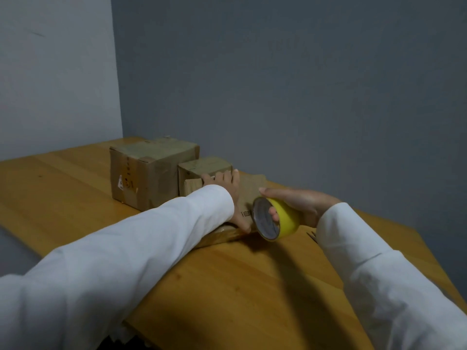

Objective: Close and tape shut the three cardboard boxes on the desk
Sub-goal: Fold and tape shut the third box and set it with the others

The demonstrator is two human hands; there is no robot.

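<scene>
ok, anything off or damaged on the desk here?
Mostly no. The largest box is scuffed, patched with old tape, with a torn label low on its near face. The small box beside it looks taped and square. The third box sits mostly hidden behind both hands.

Yellow tape roll [276,219] — brown boxes [151,170], honey-wood desk [63,188], white sleeves [126,248].

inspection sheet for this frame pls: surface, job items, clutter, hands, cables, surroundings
Surface: wooden desk, set into a wall corner.
Job's things: large cardboard box taped over; small cardboard box beside it, top closed; third cardboard box nearest, under the left hand; yellow tape roll, strip drawn toward that box.
Clutter: nothing seen.
Grippers: left hand presses flat on the third box; right hand grips the roll, a finger through its core.
Cables: nothing seen.
Surroundings: grey walls; white sleeves.
</scene>
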